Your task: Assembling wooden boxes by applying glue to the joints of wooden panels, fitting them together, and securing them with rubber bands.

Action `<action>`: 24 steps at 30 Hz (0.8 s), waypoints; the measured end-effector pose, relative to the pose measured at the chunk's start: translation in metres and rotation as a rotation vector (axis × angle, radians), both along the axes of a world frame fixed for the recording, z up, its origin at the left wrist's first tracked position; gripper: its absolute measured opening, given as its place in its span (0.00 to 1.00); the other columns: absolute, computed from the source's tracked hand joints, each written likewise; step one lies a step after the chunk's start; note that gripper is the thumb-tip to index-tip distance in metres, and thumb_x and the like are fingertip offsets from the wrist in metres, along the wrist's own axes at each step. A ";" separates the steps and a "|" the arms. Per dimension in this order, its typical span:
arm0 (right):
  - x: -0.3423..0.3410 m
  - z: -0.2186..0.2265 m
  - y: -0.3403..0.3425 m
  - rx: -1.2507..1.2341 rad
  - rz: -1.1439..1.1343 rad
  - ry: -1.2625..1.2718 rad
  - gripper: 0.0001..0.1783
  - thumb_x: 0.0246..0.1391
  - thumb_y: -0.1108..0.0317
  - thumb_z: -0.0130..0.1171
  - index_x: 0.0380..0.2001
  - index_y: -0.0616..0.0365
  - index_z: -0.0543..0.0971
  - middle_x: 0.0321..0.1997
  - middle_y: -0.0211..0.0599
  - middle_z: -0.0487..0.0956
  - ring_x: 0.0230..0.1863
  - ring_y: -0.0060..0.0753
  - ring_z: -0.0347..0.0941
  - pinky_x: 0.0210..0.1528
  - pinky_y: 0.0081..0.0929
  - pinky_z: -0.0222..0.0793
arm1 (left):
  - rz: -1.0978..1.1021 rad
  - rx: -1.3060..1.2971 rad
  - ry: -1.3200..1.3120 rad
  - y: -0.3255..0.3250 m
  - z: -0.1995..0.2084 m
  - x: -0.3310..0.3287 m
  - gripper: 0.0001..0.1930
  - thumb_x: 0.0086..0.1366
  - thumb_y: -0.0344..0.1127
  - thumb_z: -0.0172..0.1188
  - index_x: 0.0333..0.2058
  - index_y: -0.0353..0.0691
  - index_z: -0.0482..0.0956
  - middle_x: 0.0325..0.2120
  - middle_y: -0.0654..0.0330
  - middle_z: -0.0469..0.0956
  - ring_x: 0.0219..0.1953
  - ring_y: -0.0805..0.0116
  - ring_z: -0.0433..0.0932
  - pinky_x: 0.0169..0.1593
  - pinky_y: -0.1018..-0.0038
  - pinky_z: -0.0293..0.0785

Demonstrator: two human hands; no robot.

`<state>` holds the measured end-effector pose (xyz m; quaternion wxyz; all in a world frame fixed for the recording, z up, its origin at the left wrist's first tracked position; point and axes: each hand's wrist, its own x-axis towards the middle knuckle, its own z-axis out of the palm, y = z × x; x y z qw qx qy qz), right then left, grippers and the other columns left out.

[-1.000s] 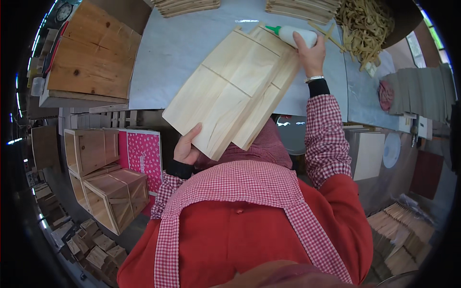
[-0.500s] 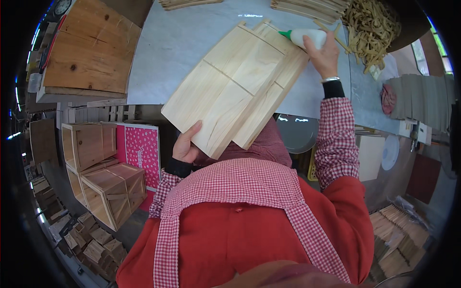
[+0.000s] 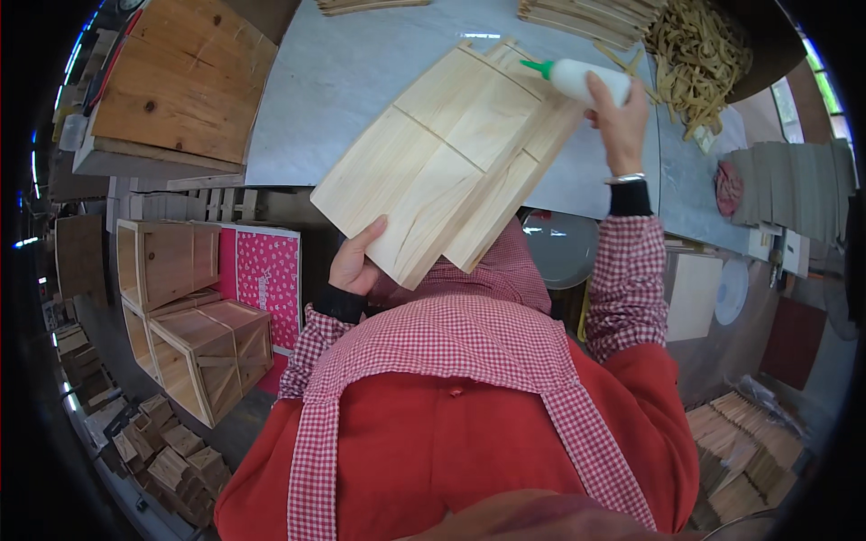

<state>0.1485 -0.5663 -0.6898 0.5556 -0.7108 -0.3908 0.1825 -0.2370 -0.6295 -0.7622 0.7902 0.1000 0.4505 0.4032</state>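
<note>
A stack of pale wooden boards (image 3: 406, 167) with thin grooves cut across them lies slanted over the near edge of the table. My left hand (image 3: 357, 257) grips the lower left corner of the stack, thumb on top and fingers underneath. At the far right of the boards, my right hand (image 3: 620, 122) is wrapped round a white squeeze bottle (image 3: 586, 79) with a green nozzle. The bottle lies nearly level, its tip pointing left above the end of a lower board (image 3: 519, 167) that sticks out on the right.
A grey-white table (image 3: 316, 90) spreads beneath the boards. Stacked wooden slats (image 3: 591, 18) and a heap of thin wooden strips (image 3: 695, 63) sit at the back right. A brown wooden box (image 3: 185, 81) stands at the left; wooden crates (image 3: 212, 352) are below it.
My right hand has drawn the bottle slightly right and down, and the bottle now shows more fully. The boards and my left hand have shifted a little to the right and up in view.
</note>
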 end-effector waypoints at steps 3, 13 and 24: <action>-0.024 -0.028 0.036 0.089 0.033 -0.033 0.32 0.42 0.50 0.68 0.41 0.65 0.73 0.32 0.49 0.79 0.32 0.44 0.78 0.38 0.35 0.73 | 0.002 0.002 0.001 0.001 -0.004 0.000 0.30 0.58 0.26 0.62 0.58 0.34 0.61 0.53 0.53 0.69 0.56 0.60 0.69 0.59 0.65 0.66; -0.051 -0.024 0.066 0.151 0.117 -0.312 0.29 0.41 0.53 0.67 0.40 0.64 0.72 0.33 0.49 0.79 0.33 0.47 0.77 0.39 0.36 0.73 | 0.010 -0.004 0.005 0.000 -0.002 0.001 0.29 0.58 0.26 0.63 0.57 0.34 0.62 0.53 0.53 0.69 0.55 0.61 0.69 0.59 0.66 0.66; -0.001 0.017 -0.035 0.084 0.184 -0.569 0.24 0.44 0.59 0.67 0.40 0.63 0.72 0.31 0.48 0.78 0.29 0.44 0.77 0.34 0.35 0.72 | 0.007 0.034 -0.040 -0.001 -0.002 0.000 0.29 0.58 0.26 0.62 0.57 0.33 0.62 0.53 0.52 0.69 0.56 0.59 0.69 0.59 0.65 0.66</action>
